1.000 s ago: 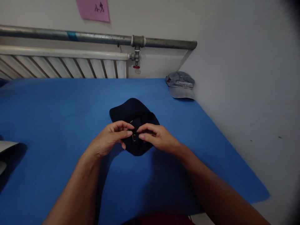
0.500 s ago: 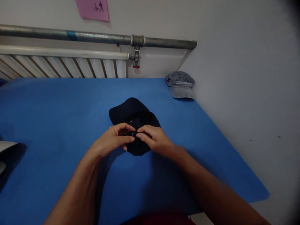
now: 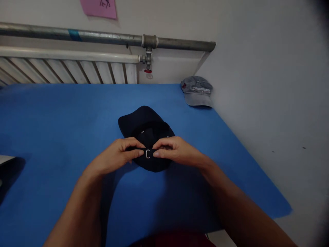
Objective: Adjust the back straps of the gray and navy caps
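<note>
A dark navy baseball cap [image 3: 144, 118] lies on the blue tabletop with its brim pointing away to the upper left and its inside showing. At its near edge runs the cap's back strap, with a silver metal buckle [image 3: 147, 154] on it. Just left of the buckle, my left hand [image 3: 125, 150] pinches the strap between thumb and fingers. On the buckle's other side, my right hand [image 3: 176, 150] pinches the strap in the same way. The fingertips behind the strap are partly hidden.
A faded grey cap [image 3: 197, 92] sits at the table's back right corner, against the wall. Behind the blue table [image 3: 64, 120] are a white radiator [image 3: 69, 70], a metal pipe [image 3: 108, 37] and a red-handled valve [image 3: 148, 71]. A white-edged object [image 3: 6, 159] lies at the left edge.
My hands have moved a little apart and the strap between them is now held straighter. The buckle shows more fully. The camera view has shifted slightly.
</note>
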Demonstrator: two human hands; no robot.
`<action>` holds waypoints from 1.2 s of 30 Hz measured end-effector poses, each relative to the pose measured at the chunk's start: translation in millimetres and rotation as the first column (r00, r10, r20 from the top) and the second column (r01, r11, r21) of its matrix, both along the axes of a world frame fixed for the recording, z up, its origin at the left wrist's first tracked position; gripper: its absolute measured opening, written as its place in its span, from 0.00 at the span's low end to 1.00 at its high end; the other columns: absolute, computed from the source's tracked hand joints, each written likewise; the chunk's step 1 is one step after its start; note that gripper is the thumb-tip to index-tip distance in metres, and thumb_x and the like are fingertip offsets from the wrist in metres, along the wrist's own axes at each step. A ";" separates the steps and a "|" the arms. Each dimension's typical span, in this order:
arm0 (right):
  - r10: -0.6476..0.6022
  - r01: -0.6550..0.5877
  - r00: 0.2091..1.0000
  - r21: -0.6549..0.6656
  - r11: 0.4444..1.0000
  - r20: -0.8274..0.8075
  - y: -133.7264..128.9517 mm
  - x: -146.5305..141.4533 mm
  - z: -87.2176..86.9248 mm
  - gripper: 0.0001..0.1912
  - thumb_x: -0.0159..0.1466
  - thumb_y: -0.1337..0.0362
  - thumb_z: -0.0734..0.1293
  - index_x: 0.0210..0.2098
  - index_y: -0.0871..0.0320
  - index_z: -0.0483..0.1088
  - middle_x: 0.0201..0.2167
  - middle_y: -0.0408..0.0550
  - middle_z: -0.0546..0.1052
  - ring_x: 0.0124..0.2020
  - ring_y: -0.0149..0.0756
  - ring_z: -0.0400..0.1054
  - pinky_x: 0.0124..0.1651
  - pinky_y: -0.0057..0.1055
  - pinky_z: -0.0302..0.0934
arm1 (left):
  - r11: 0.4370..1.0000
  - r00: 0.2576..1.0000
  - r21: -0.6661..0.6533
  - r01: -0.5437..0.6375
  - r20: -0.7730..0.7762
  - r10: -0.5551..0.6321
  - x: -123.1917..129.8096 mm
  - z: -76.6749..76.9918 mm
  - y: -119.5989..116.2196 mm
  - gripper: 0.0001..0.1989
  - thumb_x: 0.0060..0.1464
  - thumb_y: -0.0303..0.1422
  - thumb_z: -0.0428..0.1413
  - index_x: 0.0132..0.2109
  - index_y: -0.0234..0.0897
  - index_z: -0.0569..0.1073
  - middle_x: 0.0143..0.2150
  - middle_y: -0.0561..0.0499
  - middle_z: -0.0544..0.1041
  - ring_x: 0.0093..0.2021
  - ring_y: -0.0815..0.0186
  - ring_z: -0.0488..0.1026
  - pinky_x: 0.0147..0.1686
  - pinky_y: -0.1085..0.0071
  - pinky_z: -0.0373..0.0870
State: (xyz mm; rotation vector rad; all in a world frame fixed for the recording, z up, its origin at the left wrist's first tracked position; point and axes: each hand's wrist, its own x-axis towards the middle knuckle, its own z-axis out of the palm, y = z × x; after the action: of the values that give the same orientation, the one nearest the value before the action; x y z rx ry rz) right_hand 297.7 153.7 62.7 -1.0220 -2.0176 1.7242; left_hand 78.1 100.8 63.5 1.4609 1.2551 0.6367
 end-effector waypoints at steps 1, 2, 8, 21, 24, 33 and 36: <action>0.002 -0.002 1.000 -0.003 1.000 0.017 -0.1 -0.4 0.3 0.08 0.56 0.61 0.70 0.34 0.58 0.75 0.23 0.39 0.70 0.25 0.26 0.62 0.28 0.25 0.55 | 1.000 1.000 0.000 0.018 -0.004 -0.018 -0.3 0.6 -0.1 0.08 0.54 0.37 0.56 0.39 0.40 0.77 0.35 0.53 0.73 0.32 0.68 0.69 0.30 0.73 0.68; 0.002 -0.002 0.999 0.004 1.000 0.035 -0.4 -1.0 0.7 0.07 0.56 0.61 0.70 0.33 0.58 0.75 0.23 0.38 0.70 0.25 0.25 0.61 0.28 0.24 0.54 | 0.999 0.999 -0.003 0.037 -0.003 -0.037 -0.4 1.3 -0.2 0.08 0.55 0.37 0.56 0.38 0.40 0.77 0.34 0.53 0.73 0.31 0.68 0.69 0.30 0.73 0.68; 0.008 -0.011 0.998 0.041 0.999 0.069 -3.0 -5.2 4.3 0.05 0.56 0.63 0.69 0.29 0.58 0.75 0.20 0.37 0.67 0.22 0.24 0.57 0.25 0.24 0.51 | 0.997 0.998 -0.054 0.054 0.013 -0.053 1.6 3.1 0.1 0.07 0.55 0.36 0.55 0.37 0.40 0.76 0.29 0.55 0.70 0.28 0.70 0.65 0.29 0.74 0.64; -0.076 0.069 0.997 0.165 0.984 0.032 -8.9 -13.6 -3.2 0.09 0.57 0.61 0.68 0.24 0.59 0.70 0.20 0.38 0.66 0.23 0.25 0.57 0.25 0.24 0.50 | 0.994 0.996 -0.066 0.091 0.017 -0.090 0.9 1.4 0.3 0.08 0.54 0.39 0.57 0.38 0.41 0.75 0.30 0.55 0.70 0.30 0.69 0.66 0.30 0.74 0.63; -0.056 0.046 0.997 0.191 0.980 0.051 -9.6 -13.9 -5.2 0.13 0.58 0.58 0.68 0.22 0.59 0.69 0.19 0.37 0.64 0.22 0.25 0.55 0.25 0.24 0.49 | 0.988 0.994 -0.109 0.111 0.001 -0.111 2.6 3.5 0.0 0.09 0.51 0.40 0.60 0.35 0.39 0.75 0.27 0.56 0.68 0.28 0.70 0.64 0.27 0.74 0.61; -0.089 0.101 0.988 0.093 0.990 -0.126 -11.9 -9.9 3.5 0.11 0.60 0.58 0.67 0.27 0.58 0.69 0.20 0.39 0.67 0.24 0.27 0.63 0.27 0.25 0.57 | 0.993 0.993 -0.034 0.111 0.039 -0.110 1.5 2.7 -1.4 0.08 0.52 0.36 0.59 0.28 0.38 0.72 0.25 0.57 0.66 0.27 0.71 0.62 0.28 0.74 0.59; -0.159 0.196 0.964 0.163 0.967 -0.213 -11.4 -6.1 10.5 0.08 0.59 0.59 0.66 0.27 0.57 0.70 0.22 0.39 0.69 0.25 0.28 0.63 0.29 0.26 0.59 | 0.990 0.985 -0.019 0.139 0.105 -0.136 -5.2 4.8 -1.5 0.08 0.53 0.34 0.58 0.28 0.38 0.72 0.26 0.57 0.66 0.28 0.71 0.62 0.29 0.74 0.59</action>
State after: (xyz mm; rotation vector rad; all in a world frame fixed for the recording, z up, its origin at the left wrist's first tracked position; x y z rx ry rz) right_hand 291.6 142.3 73.3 -0.9021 -1.8568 1.4562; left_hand 72.9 99.3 68.2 1.4600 1.0693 0.5932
